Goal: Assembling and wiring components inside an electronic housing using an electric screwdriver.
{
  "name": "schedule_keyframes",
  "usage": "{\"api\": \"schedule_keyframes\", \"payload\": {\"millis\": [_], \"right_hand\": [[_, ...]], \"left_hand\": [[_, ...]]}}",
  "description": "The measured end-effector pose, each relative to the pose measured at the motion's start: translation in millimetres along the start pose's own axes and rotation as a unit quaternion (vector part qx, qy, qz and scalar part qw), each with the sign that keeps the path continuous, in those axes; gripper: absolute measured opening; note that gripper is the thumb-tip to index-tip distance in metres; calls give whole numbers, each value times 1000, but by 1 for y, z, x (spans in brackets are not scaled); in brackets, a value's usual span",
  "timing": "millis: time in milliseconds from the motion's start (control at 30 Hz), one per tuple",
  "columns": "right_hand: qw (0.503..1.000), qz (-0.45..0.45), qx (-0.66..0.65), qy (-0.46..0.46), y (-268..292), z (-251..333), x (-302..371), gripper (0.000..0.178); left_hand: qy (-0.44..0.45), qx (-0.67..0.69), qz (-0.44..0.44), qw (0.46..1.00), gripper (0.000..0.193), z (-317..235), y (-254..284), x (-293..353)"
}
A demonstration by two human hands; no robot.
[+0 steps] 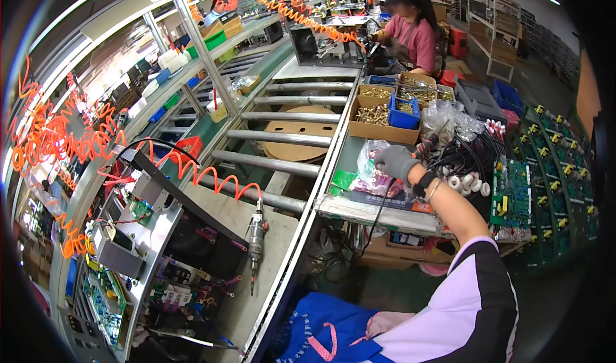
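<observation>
My right hand (396,164), in a grey glove with a dark band at the wrist, reaches over the side bench. Its fingers are curled at the edge of a clear plastic bag (367,161) and seem to pinch it; the fingertips are partly hidden. Pinkish small parts (373,185) in plastic lie just below the hand, beside a green packet (342,181). Close to the knuckles is a screwdriver with a red and black handle (426,146). My left hand is out of view. On the left, an opened metal-framed unit (151,254) with wiring stands on the roller line.
An air screwdriver (255,238) hangs from an orange coiled hose beside the unit. Cartons of brass screws (372,114), a blue bin (404,113), black cables (471,154) and green circuit boards (511,190) crowd the bench. A co-worker (417,36) stands at the far end.
</observation>
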State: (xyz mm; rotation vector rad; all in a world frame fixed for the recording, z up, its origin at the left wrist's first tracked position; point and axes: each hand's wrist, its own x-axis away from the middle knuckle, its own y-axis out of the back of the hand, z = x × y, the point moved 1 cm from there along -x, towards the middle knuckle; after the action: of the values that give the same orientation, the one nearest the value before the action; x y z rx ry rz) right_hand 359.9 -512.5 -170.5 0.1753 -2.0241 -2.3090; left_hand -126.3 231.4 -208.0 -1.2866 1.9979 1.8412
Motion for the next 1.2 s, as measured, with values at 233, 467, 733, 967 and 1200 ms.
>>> {"api": "schedule_keyframes", "payload": {"millis": [233,467,733,967,1200], "right_hand": [[981,191,-7,46,-1,-9,-26,51],[980,195,-26,32,-15,-26,-41,34],[978,145,-151,-10,-8,-40,-36,26],[973,170,-151,-32,-9,-31,-44,29],[934,184,-288,-102,-4,-44,-38,23]], "left_hand": [[52,-2,-30,998,48,-10,23,19],[79,21,-58,995,50,-17,27,10],[114,62,-87,988,52,-12,9,-4],[155,84,-119,977,53,-17,-3,-5],[-55,-23,-205,977,54,-208,-5,1]]}}
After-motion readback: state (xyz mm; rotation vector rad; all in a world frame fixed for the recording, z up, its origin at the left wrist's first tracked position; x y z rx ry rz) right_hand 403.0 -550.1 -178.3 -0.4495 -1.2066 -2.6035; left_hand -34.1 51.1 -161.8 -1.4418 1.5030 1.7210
